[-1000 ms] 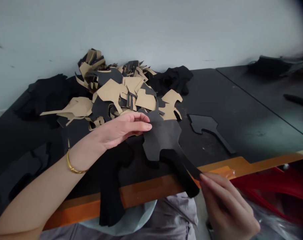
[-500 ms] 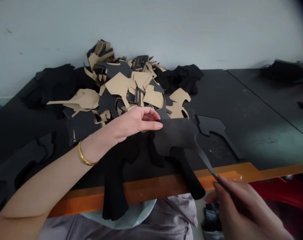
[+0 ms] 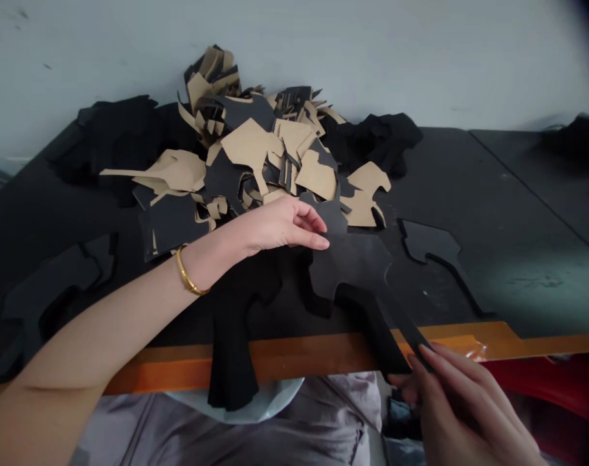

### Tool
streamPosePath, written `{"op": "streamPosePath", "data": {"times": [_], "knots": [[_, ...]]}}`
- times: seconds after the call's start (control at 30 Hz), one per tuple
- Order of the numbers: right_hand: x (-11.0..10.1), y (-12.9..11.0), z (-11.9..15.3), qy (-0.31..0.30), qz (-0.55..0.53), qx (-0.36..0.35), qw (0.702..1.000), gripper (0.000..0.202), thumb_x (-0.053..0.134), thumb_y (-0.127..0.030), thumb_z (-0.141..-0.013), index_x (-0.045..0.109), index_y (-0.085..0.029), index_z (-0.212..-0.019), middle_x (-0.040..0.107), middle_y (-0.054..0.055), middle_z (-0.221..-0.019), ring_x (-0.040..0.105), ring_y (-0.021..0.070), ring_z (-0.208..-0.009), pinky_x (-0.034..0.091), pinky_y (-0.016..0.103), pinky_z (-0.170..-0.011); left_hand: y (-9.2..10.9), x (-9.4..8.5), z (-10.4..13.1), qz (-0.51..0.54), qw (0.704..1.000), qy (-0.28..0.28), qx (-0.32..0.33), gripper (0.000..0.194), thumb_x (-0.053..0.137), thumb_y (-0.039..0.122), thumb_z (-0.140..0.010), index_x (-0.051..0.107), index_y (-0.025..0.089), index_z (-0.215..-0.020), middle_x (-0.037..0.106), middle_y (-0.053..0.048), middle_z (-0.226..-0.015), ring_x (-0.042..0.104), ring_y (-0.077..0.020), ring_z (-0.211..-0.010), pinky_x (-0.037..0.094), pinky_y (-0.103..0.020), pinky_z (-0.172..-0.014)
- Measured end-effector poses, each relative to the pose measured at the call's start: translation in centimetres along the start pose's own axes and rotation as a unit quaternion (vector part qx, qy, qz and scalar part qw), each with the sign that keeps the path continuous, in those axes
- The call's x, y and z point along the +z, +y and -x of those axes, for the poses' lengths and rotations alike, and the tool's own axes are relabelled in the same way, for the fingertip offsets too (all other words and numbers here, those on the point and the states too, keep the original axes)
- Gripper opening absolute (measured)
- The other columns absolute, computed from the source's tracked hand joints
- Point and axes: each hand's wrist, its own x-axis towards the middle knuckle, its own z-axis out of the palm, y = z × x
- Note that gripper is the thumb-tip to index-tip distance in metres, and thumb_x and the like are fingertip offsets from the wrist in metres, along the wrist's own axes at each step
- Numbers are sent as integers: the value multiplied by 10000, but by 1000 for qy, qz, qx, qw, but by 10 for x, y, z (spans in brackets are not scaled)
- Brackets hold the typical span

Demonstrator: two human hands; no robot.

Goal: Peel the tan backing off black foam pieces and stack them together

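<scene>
A dark grey, smooth cut-out sheet piece with a wide body and a narrow tail lies between my two hands. At its upper left corner, my left hand pinches the edge between thumb and fingers; a gold bangle circles that wrist. My right hand grips the tail end beyond the table's front edge. Directly under the sheet is a thicker black piece of similar outline, showing along the lower side. Left of it, a black fabric piece hangs over the table edge.
Tan-and-black cut pieces are heaped against the wall. Dark piles flank the heap. A tail-shaped black template-like piece lies right, with more dark pieces left. Orange tape covers the table's front edge. Below sits a pale basin.
The sheet's tail has come down closer to the black piece beneath, with my right hand pressed nearer to it. My left hand stays at the upper corner. The whole view has shifted slightly.
</scene>
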Motion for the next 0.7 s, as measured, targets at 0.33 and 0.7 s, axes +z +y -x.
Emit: {"op": "streamPosePath", "data": {"times": [0.33,0.7], "knots": [[-3,1,5,-7,-6,-7,1000,420,706,77,-710,730,-208,-1018,679,39,-1006,633,91,-587,511,228,-482,-8,-3,-4,-58,998,-19,29,247,796,276,-641,658,151,-804,686,-26,-758,633,-141,-715,457,-296,-718],[-4,-1,7,-20,19,3,1000,349,720,11,-730,739,-222,-990,688,32,-993,639,97,-592,505,218,-471,-13,-1,-5,-73,996,-18,44,204,777,263,-673,650,164,-799,692,-30,-789,636,-149,-726,454,-297,-714]]}}
